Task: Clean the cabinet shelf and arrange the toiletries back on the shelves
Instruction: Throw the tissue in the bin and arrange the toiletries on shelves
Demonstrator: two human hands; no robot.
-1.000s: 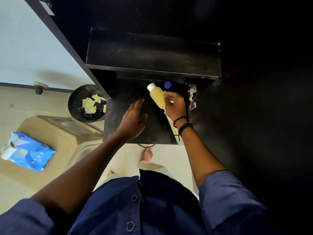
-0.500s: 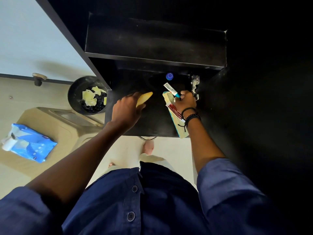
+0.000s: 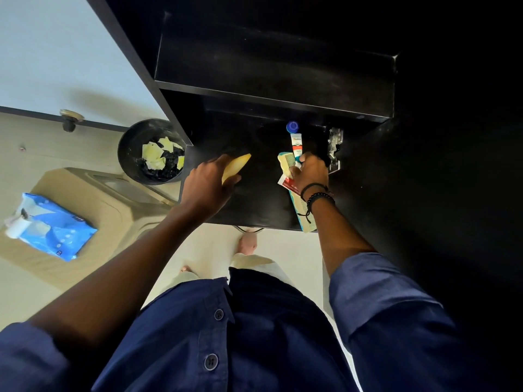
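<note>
Left hand (image 3: 208,185) wraps the yellow bottle (image 3: 236,167) (light, slick; grip its middle); right hand (image 3: 310,172) pinches the toothpaste tube (image 3: 296,144) beside the comb (image 3: 287,162).

Dim, shadowed cabinet; wide-angle edge distortion

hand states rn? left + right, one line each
Left hand: closed on the yellow bottle, over the lower shelf.
Right hand: closed around the white toothpaste tube, with the comb against its fingers.
</note>
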